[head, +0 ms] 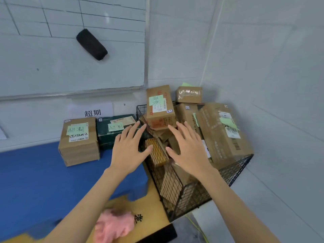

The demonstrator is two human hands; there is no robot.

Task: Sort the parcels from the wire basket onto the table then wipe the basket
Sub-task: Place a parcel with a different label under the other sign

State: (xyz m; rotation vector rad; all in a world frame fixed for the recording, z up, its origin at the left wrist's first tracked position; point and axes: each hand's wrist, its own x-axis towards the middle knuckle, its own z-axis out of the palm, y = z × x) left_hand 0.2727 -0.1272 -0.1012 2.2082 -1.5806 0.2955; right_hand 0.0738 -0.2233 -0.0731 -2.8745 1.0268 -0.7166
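Both hands reached toward the black wire basket (pixel 177 186) at centre right of the frame, fingers spread and holding nothing. The left hand (pixel 128 149) hovered by its left edge; the right hand (pixel 188 149) was above the piled cardboard parcels (pixel 222 130). Left of the basket, a brown labelled box (pixel 78 142) and a dark green box (pixel 114 132) stood on the blue surface (pixel 35 176). A pink cloth (pixel 114 223) lay at lower centre.

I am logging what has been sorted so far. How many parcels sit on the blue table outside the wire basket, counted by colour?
Brown cardboard parcel: 1
Dark green parcel: 1
Total on the blue table: 2
More brown parcels are in the wire basket.
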